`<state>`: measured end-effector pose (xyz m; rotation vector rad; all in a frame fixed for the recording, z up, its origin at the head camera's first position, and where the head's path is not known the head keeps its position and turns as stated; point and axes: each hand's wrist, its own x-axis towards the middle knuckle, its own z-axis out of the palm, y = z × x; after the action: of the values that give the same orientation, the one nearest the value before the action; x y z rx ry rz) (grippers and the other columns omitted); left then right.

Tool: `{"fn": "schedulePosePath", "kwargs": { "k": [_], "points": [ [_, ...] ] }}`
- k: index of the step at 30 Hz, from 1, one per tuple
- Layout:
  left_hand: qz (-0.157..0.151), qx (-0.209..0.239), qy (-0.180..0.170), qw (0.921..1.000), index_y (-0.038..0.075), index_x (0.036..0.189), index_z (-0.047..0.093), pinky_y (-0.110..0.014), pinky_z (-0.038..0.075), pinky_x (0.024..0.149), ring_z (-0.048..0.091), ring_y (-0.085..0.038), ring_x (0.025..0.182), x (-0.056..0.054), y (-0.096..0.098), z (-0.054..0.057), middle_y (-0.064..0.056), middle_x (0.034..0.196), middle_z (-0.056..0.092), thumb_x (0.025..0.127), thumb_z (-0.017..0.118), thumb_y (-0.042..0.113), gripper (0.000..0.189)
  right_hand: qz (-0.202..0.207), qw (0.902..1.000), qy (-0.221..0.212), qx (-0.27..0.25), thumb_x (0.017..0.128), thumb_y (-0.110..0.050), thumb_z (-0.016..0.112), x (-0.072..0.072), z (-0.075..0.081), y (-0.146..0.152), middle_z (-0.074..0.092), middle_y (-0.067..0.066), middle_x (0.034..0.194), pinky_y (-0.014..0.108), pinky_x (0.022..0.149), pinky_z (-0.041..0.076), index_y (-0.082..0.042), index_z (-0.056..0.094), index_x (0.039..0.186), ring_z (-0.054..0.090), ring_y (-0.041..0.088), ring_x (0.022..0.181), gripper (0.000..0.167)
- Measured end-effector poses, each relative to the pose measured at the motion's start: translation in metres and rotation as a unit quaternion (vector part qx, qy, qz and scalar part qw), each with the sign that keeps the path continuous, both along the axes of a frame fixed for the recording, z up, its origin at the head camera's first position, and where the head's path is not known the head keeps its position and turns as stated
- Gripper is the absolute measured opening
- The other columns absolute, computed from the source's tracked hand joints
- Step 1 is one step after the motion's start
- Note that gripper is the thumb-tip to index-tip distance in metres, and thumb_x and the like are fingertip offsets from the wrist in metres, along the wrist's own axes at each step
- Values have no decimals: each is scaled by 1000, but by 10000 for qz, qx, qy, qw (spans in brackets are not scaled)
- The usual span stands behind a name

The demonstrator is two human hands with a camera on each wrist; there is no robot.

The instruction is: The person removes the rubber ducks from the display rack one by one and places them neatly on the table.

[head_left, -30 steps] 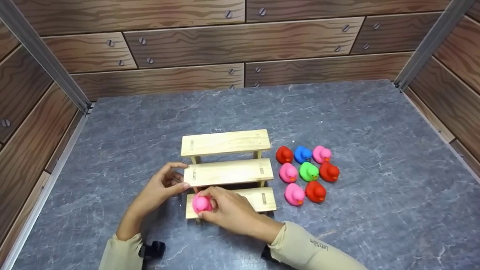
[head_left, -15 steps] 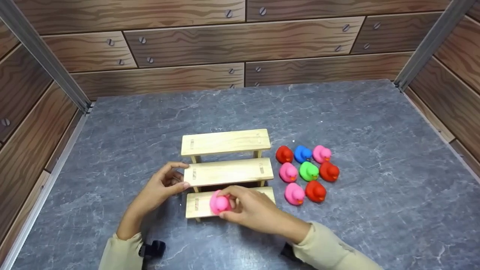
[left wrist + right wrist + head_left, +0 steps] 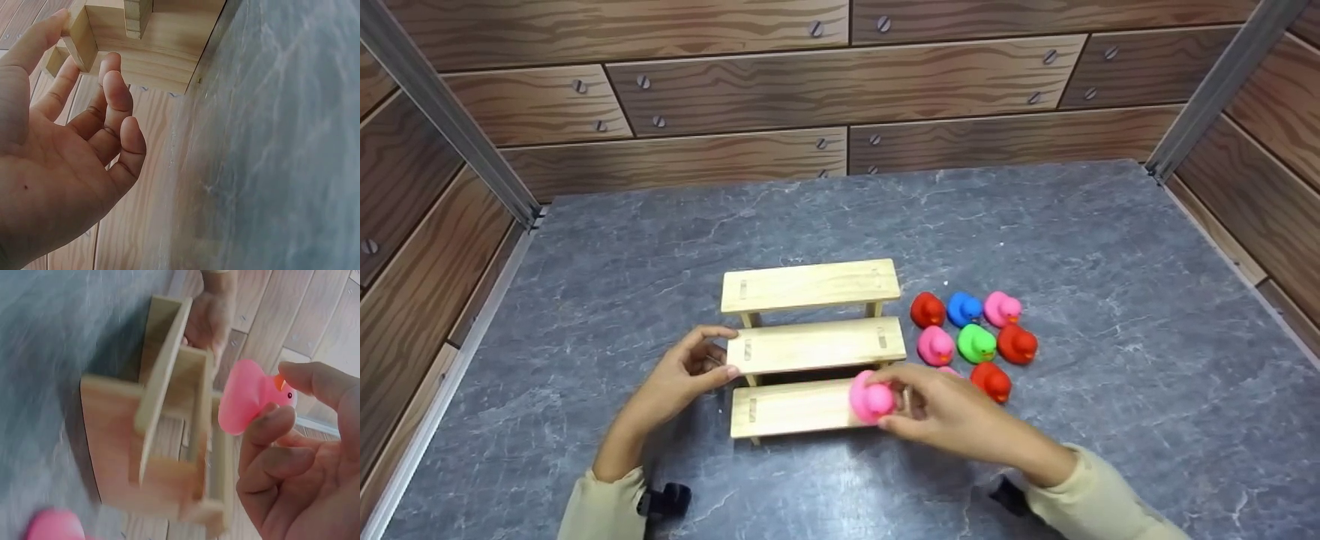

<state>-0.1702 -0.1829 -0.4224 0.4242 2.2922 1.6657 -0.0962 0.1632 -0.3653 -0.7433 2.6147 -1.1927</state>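
A pink rubber duck (image 3: 871,399) is pinched between the thumb and fingers of my right hand (image 3: 960,416), in front of the lowest step's right end. In the right wrist view, the duck (image 3: 247,398) appears apart from the wood. My left hand (image 3: 675,382) holds the left end of the middle step of a three-step wooden stand (image 3: 817,346) with thumb and forefinger. In the left wrist view, those fingertips touch the stand's edge (image 3: 81,42), while the other fingers of the left hand (image 3: 67,163) curl loosely in the air.
Right of the stand, several ducks sit in rows on the grey marbled table (image 3: 1110,300): red (image 3: 928,310), blue (image 3: 964,308), green (image 3: 976,343) and pink (image 3: 935,346). One pink duck is mostly hidden behind my right hand. Wood-patterned walls (image 3: 735,97) enclose the table's back and sides.
My right hand has carried the pink duck rightward along the lowest step, from its left end to its right end. The left hand keeps its place on the middle step.
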Motion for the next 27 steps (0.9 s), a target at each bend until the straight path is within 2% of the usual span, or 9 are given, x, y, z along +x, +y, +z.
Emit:
{"fn": "schedulePosePath", "kwargs": {
  "k": [6, 13, 27],
  "points": [
    [50, -13, -1, 10000, 3, 131, 49, -24, 48, 70, 58, -14, 83, 0, 0, 0, -10, 101, 59, 88, 70, 12, 49, 44, 9995, 274, -177, 83, -15, 73, 2, 9, 30, 62, -2, 86, 21, 62, 47, -9, 65, 117, 51, 7, 71, 35],
    [-16, -26, -50, 10000, 4, 133, 48, -27, 48, 70, 58, -14, 82, 2, -1, 0, -10, 102, 58, 90, 68, 14, 49, -46, 9997, -26, -249, 86, -18, 72, 4, 14, 62, 56, -1, 87, 20, 62, 45, -10, 63, 121, 49, 7, 72, 37],
    [38, -60, -51, 10000, 5, 132, 49, -26, 48, 70, 57, -14, 83, 2, 0, 0, -11, 102, 58, 89, 69, 15, 49, -270, 9994, 129, -151, 87, -13, 71, 9, 14, 101, 55, -4, 84, 21, 58, 44, -10, 62, 120, 48, 3, 70, 35]
  ]
}}
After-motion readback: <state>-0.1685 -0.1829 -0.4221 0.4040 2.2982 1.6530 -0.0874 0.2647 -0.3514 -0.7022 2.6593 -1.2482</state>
